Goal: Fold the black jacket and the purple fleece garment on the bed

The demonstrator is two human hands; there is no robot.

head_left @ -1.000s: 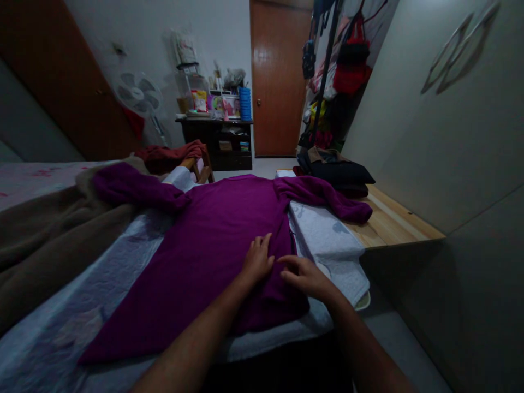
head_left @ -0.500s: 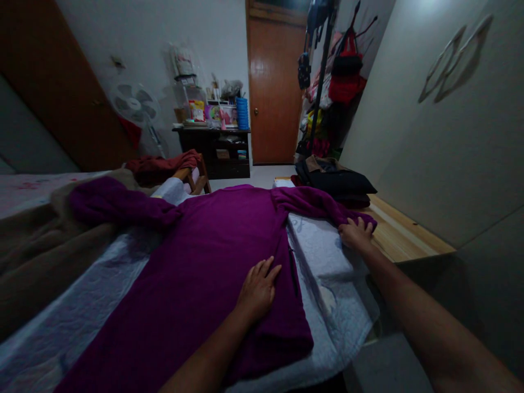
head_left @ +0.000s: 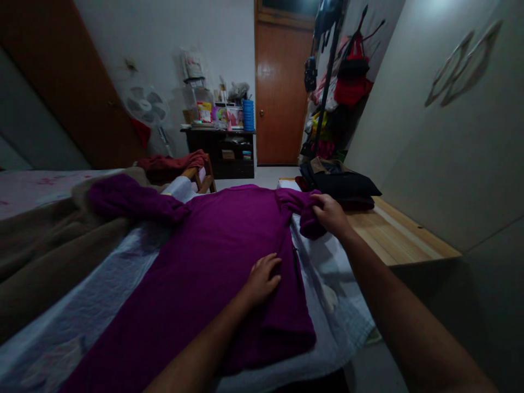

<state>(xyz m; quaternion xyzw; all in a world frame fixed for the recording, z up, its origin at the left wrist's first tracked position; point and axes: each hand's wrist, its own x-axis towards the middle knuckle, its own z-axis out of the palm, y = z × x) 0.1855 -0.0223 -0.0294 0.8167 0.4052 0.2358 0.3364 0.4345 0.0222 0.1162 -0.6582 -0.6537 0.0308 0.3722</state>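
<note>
A purple long-sleeved top point(head_left: 229, 240) lies spread over a pale quilted bed cover point(head_left: 118, 267), its collar end away from me. A dark zip point(head_left: 297, 265) runs along its right side. My left hand point(head_left: 264, 279) rests on the right part of the body, fingers stretched over the cloth and thumb apart. My right hand point(head_left: 331, 214) pinches the right sleeve point(head_left: 311, 225), which is bunched, its loose end hanging below the fingers. The left sleeve point(head_left: 135, 203) stretches out to the left, over a brown blanket point(head_left: 53, 262).
Folded dark clothes point(head_left: 341, 183) are stacked on a wooden surface point(head_left: 409, 234) at the right, beside a pale cabinet point(head_left: 450, 158) with handles. A white fan point(head_left: 146, 105), a black shelf unit point(head_left: 221, 154) and a brown door point(head_left: 282, 93) are at the back.
My right hand has lifted the right sleeve's end and drawn it left toward the body of the top. My left hand stays on the cloth, its fingers less spread. The view has shifted slightly.
</note>
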